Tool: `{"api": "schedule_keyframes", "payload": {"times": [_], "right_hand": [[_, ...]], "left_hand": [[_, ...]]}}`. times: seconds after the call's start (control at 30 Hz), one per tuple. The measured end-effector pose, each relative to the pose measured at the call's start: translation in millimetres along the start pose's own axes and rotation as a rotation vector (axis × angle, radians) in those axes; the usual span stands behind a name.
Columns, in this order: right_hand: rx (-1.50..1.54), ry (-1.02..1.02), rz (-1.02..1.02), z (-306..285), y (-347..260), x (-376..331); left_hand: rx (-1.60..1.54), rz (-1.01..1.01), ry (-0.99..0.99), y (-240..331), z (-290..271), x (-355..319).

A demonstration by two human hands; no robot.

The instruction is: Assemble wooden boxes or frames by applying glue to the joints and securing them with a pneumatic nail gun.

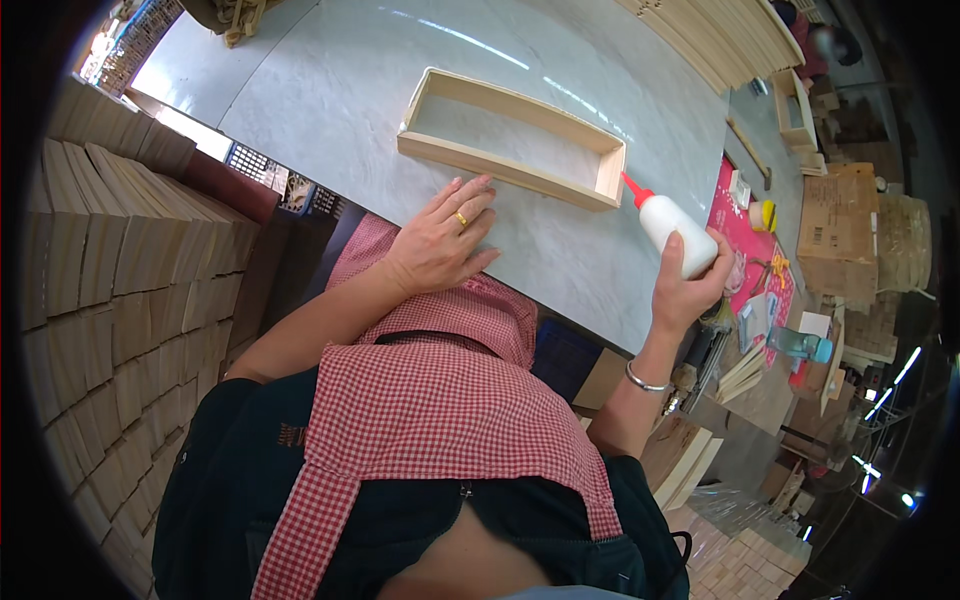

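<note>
Right hand point(685, 285) grips a white glue bottle point(672, 225), red nozzle aimed at the wooden frame point(512, 138) on the grey counter point(350, 90). Left hand point(445, 240) rests flat, fingers spread, beside the frame.

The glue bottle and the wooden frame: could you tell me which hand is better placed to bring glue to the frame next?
Probably the right hand: it already grips the glue bottle, whose red nozzle points at the wooden frame's near end. The left hand lies flat on the table beside the frame.

Woodworking workshop, probably: stacked wooden slats point(120, 290), workbench point(330, 90), cardboard boxes point(838, 228).
</note>
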State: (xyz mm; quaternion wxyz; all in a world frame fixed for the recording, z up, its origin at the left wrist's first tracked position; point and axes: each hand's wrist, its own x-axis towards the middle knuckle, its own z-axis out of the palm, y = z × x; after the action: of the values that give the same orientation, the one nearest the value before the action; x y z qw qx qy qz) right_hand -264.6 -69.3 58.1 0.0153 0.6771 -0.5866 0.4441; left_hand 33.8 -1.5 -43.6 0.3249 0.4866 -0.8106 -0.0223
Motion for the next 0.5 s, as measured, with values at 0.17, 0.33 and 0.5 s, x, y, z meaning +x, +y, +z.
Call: {"api": "schedule_keyframes", "payload": {"times": [0.17,0.33,0.5], "right_hand": [[0.032,-0.053,0.067,-20.4,-13.5,-12.3],[0.433,-0.084,0.463,-2.2,-59.2,-24.2],[0.612,-0.316,0.267,61.6,-106.0,-44.7]], "left_hand": [[0.001,0.002,0.012,-0.9,-0.4,-1.0],[-0.027,0.021,0.022,-3.7,0.9,-1.8],[-0.029,0.027,0.051,-4.6,5.3,-5.6]]}}
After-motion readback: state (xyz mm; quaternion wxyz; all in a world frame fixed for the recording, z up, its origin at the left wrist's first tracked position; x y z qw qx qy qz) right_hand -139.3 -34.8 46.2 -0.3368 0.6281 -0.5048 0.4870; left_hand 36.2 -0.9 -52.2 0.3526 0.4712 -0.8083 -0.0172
